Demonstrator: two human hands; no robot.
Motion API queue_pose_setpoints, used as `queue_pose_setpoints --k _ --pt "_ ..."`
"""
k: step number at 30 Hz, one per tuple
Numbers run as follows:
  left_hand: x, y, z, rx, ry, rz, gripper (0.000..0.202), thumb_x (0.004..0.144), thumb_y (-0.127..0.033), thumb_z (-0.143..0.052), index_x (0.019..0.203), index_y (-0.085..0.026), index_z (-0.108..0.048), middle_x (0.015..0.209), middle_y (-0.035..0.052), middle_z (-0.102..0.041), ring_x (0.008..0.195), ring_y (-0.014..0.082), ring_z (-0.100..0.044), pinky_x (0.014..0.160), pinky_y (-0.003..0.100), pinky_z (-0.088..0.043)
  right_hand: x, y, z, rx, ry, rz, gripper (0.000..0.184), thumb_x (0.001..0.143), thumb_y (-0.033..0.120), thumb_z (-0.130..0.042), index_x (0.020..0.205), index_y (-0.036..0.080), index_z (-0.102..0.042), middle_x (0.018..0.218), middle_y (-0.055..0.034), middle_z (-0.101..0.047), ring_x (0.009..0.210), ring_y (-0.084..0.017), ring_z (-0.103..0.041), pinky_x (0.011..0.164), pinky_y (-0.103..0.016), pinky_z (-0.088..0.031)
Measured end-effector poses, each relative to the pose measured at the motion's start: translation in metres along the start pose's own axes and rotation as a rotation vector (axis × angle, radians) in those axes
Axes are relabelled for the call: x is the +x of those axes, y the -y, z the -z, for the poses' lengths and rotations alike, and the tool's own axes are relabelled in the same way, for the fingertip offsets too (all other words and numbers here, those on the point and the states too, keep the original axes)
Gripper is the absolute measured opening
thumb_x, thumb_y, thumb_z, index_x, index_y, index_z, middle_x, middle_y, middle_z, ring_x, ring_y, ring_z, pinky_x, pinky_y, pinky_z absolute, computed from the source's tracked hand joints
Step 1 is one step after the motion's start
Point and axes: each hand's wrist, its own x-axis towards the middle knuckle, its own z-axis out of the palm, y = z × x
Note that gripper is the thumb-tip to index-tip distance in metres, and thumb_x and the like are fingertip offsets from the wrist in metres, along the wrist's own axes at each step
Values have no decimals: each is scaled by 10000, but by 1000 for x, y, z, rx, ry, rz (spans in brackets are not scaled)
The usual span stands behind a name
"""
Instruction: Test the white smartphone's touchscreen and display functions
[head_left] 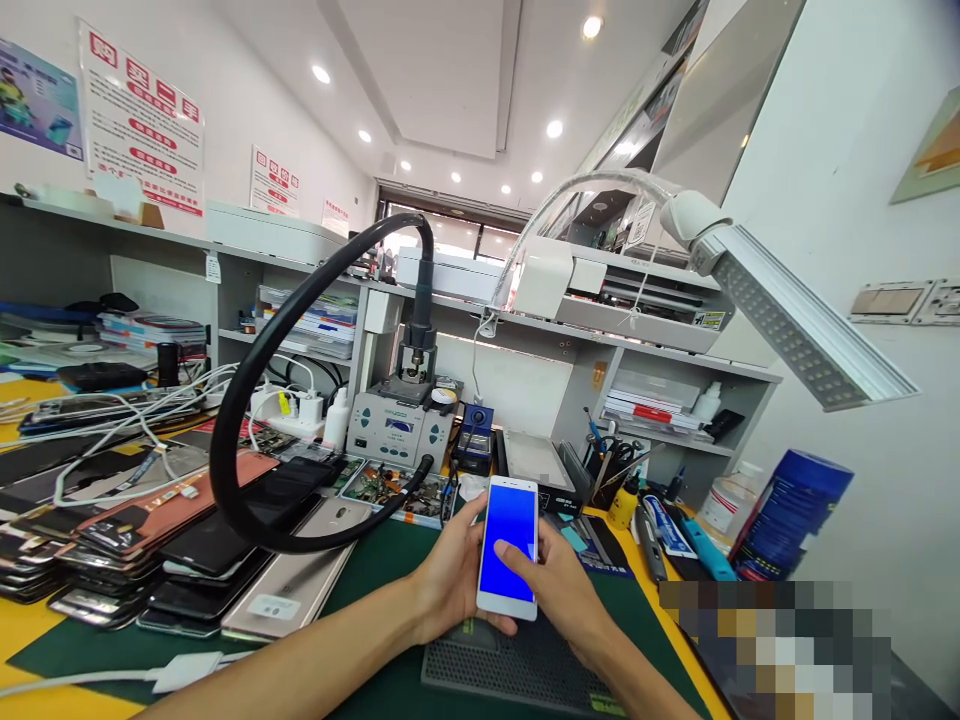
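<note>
White phone [507,518] glowing blue, left hand [448,578] gripping one edge, right hand [561,588] clasping the other, green mat [639,625] leaving room rightward, phone stacks [196,545] crowding the yellow table [21,640] leftward.

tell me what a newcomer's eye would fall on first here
Probably the white phone with its vivid blue screen, low in the middle, with the left hand holding it and the thumb of the right hand over the screen. Next, perhaps, the thick black hose looping left of centre, and the lamp angled at upper right.
</note>
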Motion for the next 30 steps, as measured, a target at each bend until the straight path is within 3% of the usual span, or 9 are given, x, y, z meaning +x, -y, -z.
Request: queue_pose_setpoints --k 5,8,11,15,18,21,26,30 --pt "1 1 -1 -29 -2 9 684 800 -732 -450 1197 -191 -585 916 119 -661 751 280 -664 505 380 -562 5 -11 5 108 -36 -25 404 829 353 -602 1200 194 -600 1054 -70 -722 937 -265 -656 815 -373 -503" --pt "0 2 -2 -57 -5 6 679 812 -723 -441 1230 -202 -563 897 109 -657 732 269 -661 518 393 -568 5 -11 6 220 -12 -81 428 860 426 -538 1221 201 -586 1061 -79 -720 923 -275 -660 758 -377 -514" --pt "0 3 -4 -43 -10 10 683 825 -711 -430 1231 -180 -570 876 114 -651 745 279 -663 501 364 -558 3 -9 3 156 -15 -51 492 828 481 -615 1225 194 -573 1085 -90 -713 936 -280 -671 790 -382 -517" --pt "1 2 -6 -56 -14 20 657 835 -664 -468 1275 -184 -552 945 119 -653 797 307 -673 502 350 -551 3 -10 -1 44 -10 14 525 770 433 -703 1203 175 -557 1089 -107 -705 912 -281 -683 768 -366 -521" --pt "3 1 -6 -100 -21 73 690 828 -653 -496 1346 -197 -489 1015 133 -660 821 311 -675 545 360 -554 5 -10 2 50 -13 -11 509 765 380 -689 1211 175 -553 1056 -103 -707 882 -279 -683 727 -350 -511" --pt "5 1 -3 -116 -28 95 742 822 -670 -488 1381 -184 -444 955 133 -665 828 323 -667 584 399 -554 7 -12 7 169 -12 -51 428 780 315 -602 1185 177 -577 993 -83 -710 902 -264 -670 725 -326 -492" --pt "7 3 1 -107 -44 108 792 804 -718 -471 1346 -140 -470 880 126 -667 797 318 -663 610 420 -545 7 -19 11 290 -6 -103 449 840 540 -505 1069 168 -611 823 -61 -699 790 -246 -658 667 -307 -458" --pt "8 3 1 -94 -50 96 723 832 -677 -459 1313 -139 -504 927 140 -684 790 305 -667 614 405 -534 7 -21 10 281 -50 -52 457 806 555 -562 1031 163 -629 883 -76 -715 803 -244 -655 686 -302 -451"
